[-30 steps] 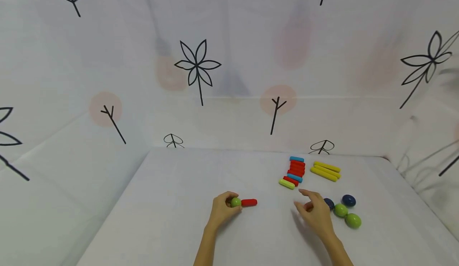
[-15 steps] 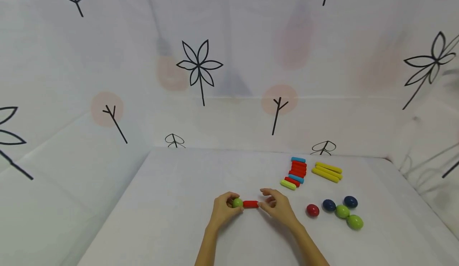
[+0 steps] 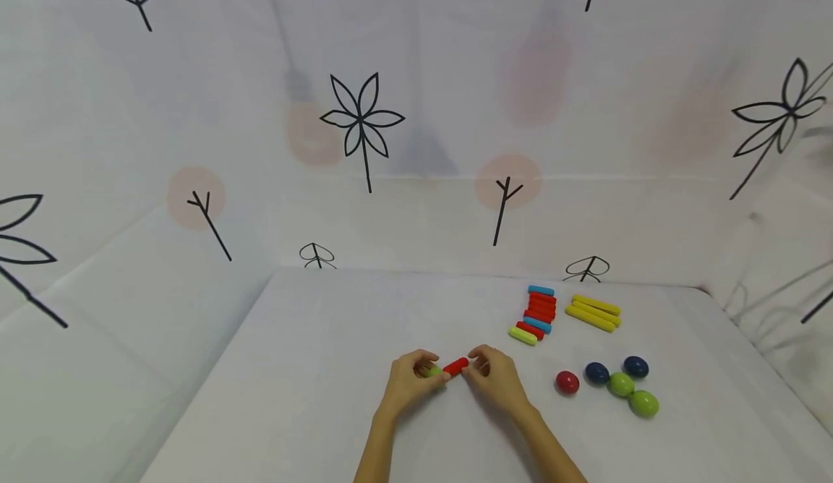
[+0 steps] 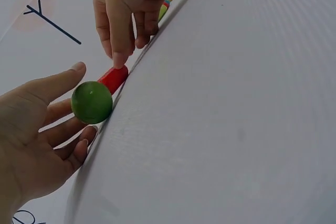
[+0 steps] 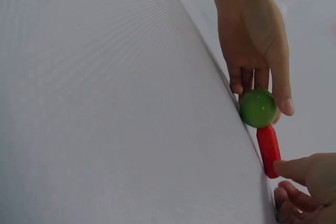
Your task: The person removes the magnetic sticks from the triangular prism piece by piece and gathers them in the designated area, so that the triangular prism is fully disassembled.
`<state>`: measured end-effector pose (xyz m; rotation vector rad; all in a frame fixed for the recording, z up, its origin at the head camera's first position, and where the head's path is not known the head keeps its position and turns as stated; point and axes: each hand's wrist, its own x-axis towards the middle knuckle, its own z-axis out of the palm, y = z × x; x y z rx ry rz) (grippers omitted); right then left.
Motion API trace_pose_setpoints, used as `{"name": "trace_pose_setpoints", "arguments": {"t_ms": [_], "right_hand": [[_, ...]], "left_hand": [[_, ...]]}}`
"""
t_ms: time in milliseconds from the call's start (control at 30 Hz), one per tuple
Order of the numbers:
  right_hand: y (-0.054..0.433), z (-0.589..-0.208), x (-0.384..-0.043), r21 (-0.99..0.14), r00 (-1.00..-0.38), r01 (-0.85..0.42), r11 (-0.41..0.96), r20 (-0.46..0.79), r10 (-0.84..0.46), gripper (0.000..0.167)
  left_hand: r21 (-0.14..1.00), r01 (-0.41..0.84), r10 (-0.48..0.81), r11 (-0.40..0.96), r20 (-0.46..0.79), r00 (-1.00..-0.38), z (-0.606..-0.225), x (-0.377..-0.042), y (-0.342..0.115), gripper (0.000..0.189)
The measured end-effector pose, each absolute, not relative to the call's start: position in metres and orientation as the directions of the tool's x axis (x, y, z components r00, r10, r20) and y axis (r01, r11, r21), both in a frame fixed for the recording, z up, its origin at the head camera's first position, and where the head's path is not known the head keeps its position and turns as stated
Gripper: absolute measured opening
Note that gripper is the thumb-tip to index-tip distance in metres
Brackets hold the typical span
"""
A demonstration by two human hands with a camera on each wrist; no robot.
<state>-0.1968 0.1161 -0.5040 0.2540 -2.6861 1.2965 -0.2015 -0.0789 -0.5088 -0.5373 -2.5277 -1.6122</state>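
My left hand (image 3: 407, 383) curls its fingers and thumb around a green ball (image 4: 91, 102), which is partly hidden by them in the head view. Against the ball's right side sits one end of a short, faceted red stick (image 5: 268, 149). At the stick's other end, my right hand (image 3: 498, 380) pinches it with thumb and fingertips. Ball and stick are low over the white table, and the stick slants up to the right in the head view.
Right of my hands lie a red ball (image 3: 567, 382), two dark blue balls (image 3: 635, 366) and two green balls (image 3: 644, 403). Farther back are a row of short red, blue and light green sticks (image 3: 539, 316) and several long yellow sticks (image 3: 594, 313). A patterned white cloth stands behind.
My right hand has come left from beside the balls to the red stick's end, uncovering the red ball. The stick has turned from level to slanted. My left hand stays at the green ball.
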Motion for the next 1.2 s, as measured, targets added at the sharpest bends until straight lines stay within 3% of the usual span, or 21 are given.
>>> {"name": "trace_pose_setpoints", "arguments": {"t_ms": [100, 167, 300, 400, 567, 900, 1200], "right_hand": [[0.116, -0.503, -0.196, -0.787, -0.975, -0.221, 0.576, 0.188, -0.117, 0.015], [0.118, -0.501, -0.195, -0.810, -0.959, -0.271, 0.519, 0.184, -0.214, 0.017], [0.123, -0.495, -0.193, -0.847, -0.878, -0.359, 0.391, 0.164, -0.450, 0.039], [0.124, -0.492, -0.191, -0.848, -0.840, -0.380, 0.368, 0.151, -0.521, 0.052], [0.119, -0.496, -0.189, -0.824, -0.858, -0.397, 0.403, 0.178, -0.482, 0.048], [0.132, -0.498, -0.193, -0.819, -0.903, -0.334, 0.467, 0.136, -0.407, 0.036], [0.146, -0.496, -0.193, -0.798, -0.907, -0.357, 0.485, 0.172, -0.385, 0.035]], "left_hand": [[0.861, 0.352, 0.285, 0.368, 0.256, -0.924, -0.509, -0.202, -0.077, 0.035], [0.865, 0.352, 0.294, 0.357, 0.254, -0.921, -0.510, -0.202, -0.075, 0.032], [0.875, 0.327, 0.260, 0.358, 0.243, -0.935, -0.509, -0.203, -0.072, 0.030], [0.883, 0.312, 0.249, 0.351, 0.233, -0.940, -0.509, -0.203, -0.071, 0.024], [0.871, 0.332, 0.298, 0.361, 0.230, -0.926, -0.509, -0.204, -0.069, 0.015], [0.701, 0.365, 0.223, 0.613, 0.290, -0.931, -0.506, -0.203, -0.066, 0.027], [0.692, 0.405, 0.276, 0.598, 0.297, -0.914, -0.505, -0.203, -0.066, 0.017]]}}
